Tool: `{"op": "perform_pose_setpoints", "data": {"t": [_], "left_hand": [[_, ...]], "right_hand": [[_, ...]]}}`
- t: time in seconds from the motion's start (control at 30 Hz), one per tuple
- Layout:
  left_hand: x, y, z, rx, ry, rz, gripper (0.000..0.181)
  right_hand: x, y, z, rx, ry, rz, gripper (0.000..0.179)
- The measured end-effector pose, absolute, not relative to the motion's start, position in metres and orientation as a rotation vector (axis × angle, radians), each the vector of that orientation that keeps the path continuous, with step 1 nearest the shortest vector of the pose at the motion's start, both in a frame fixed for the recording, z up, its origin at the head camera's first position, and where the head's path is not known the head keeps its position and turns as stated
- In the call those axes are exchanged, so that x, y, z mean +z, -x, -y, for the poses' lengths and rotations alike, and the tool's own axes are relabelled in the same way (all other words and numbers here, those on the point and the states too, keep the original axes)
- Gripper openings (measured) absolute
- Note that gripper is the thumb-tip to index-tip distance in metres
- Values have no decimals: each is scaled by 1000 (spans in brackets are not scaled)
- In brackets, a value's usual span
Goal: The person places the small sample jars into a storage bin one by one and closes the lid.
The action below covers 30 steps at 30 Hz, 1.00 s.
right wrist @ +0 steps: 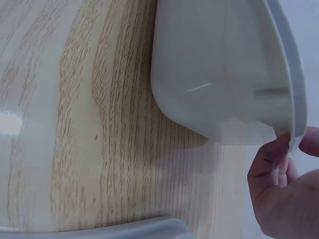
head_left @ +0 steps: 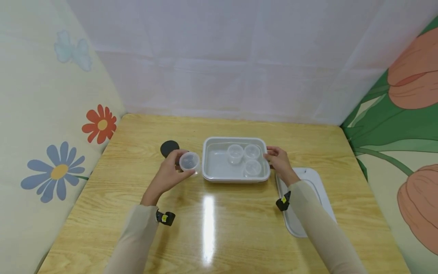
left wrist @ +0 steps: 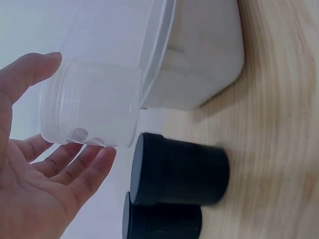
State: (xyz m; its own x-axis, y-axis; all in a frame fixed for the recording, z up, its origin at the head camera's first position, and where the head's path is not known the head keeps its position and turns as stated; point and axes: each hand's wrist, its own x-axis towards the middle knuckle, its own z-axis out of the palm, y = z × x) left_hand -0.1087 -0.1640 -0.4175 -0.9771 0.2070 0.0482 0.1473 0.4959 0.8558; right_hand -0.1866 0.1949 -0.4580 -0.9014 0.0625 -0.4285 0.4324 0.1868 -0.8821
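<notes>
A clear plastic jar (left wrist: pixel 102 102) with a ribbed lid is pinched in my left hand (head_left: pixel 170 170), above the table just left of the white tub (head_left: pixel 215 179). Thumb and fingers lie on opposite sides of the jar. Inside the tub, several more clear jars (head_left: pixel 252 167) are grouped toward the right end. At the tub's right end my right hand (head_left: pixel 278 161) grips its rim, thumb on one side and fingers on the other. Two black jars (left wrist: pixel 182 172) stand on the table beside the left hand, which partly hides them in the head view.
A pale rectangular lid (head_left: pixel 323 190) lies on the wooden table (head_left: pixel 246 236) under the right forearm. White cloth (head_left: pixel 219 76) hangs behind the table, with flower-printed panels at both sides. A bright light reflection crosses the tabletop near the front.
</notes>
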Motion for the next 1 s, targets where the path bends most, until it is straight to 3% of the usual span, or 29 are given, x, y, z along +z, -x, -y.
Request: {"op": "perform_pose_setpoints", "data": {"t": [0.43, 1.0], "left_hand": [[-410, 127, 132, 1543, -399, -2595, 65], [-427, 147, 106, 1503, -410, -2520, 64]], "right_hand": [[-457, 185, -194, -1806, -456, -2163, 45], [-458, 185, -194, -1801, -463, -2171, 45]]}}
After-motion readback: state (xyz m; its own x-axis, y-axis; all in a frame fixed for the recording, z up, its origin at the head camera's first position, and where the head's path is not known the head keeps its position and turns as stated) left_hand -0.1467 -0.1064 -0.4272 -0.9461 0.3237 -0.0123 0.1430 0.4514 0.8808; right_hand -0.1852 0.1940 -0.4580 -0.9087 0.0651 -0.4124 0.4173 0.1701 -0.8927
